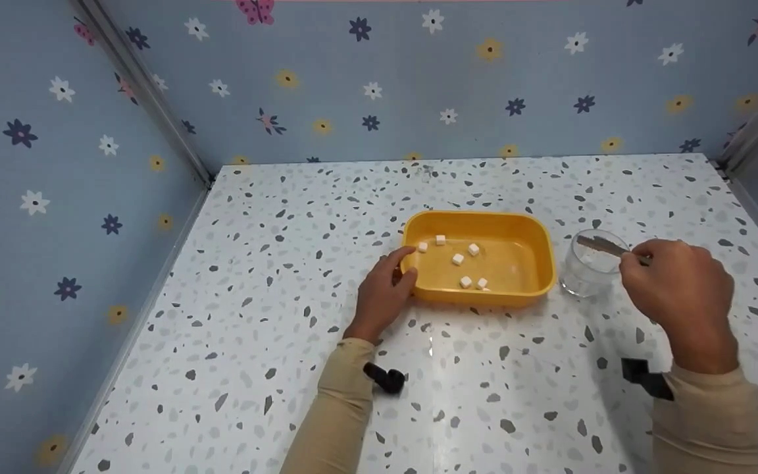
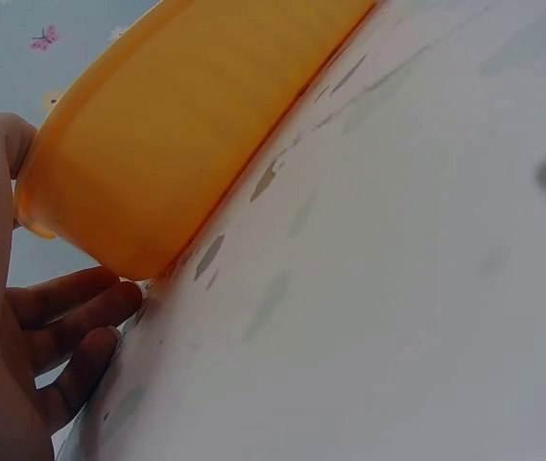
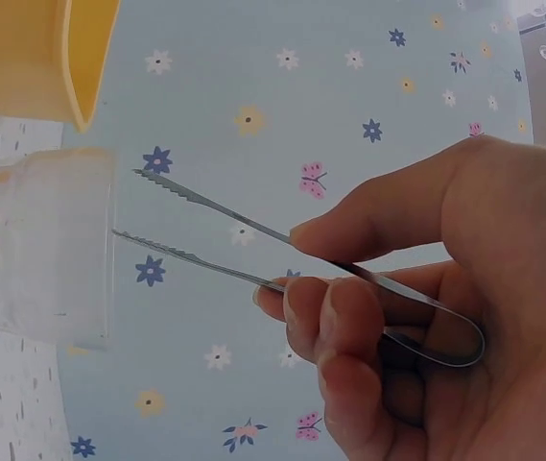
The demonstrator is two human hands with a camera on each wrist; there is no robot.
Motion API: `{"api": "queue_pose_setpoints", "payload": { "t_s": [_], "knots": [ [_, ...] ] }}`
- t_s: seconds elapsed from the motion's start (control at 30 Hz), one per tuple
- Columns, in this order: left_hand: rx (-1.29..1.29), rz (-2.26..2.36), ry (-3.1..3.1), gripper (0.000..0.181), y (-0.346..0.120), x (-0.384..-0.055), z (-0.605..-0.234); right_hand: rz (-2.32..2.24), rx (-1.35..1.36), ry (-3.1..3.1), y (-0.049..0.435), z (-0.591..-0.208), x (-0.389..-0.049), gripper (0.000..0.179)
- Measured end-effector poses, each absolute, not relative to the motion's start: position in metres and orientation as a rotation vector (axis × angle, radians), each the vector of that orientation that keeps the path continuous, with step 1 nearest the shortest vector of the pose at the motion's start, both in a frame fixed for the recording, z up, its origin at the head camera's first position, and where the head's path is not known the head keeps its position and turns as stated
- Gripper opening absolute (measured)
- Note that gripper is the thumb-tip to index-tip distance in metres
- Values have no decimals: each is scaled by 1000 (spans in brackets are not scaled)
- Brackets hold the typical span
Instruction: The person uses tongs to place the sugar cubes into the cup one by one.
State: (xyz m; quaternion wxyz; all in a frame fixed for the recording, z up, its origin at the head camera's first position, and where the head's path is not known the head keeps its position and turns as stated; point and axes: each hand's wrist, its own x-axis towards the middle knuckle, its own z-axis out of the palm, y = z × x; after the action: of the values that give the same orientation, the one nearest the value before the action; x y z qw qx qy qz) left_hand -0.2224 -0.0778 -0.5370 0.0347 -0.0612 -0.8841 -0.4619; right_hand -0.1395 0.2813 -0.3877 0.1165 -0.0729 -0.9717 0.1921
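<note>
Metal tweezers [image 3: 205,204] with serrated tips are pinched in my right hand [image 1: 685,283] between thumb and fingers. Their two tips stand apart at the mouth of a clear glass [image 1: 580,280], with nothing between them in the right wrist view. To the glass's left sits a yellow plastic tub [image 1: 524,263], and several small white cubes [image 1: 458,259] lie scattered on its floor. My left hand [image 1: 382,296] holds the tub's left end, one finger over the rim. In the left wrist view the other fingers [image 2: 85,312] curl low beside the tub's corner.
A white speckled table [image 1: 274,276] lies under everything. Blue flower-patterned panels [image 1: 405,72] rise behind it and at both sides. A black wrist mount [image 1: 385,378] sticks out from the left sleeve, and another black mount [image 1: 645,378] from the right sleeve.
</note>
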Motion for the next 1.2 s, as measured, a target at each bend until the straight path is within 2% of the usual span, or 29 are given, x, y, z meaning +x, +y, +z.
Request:
{"api": "queue_pose_setpoints", "payload": {
  "t_s": [1.2],
  "knots": [
    [-189,-1413,-2715,43,-78,-223,-537,572,-211,-2862,267,-398,-151,37]
  ]
}}
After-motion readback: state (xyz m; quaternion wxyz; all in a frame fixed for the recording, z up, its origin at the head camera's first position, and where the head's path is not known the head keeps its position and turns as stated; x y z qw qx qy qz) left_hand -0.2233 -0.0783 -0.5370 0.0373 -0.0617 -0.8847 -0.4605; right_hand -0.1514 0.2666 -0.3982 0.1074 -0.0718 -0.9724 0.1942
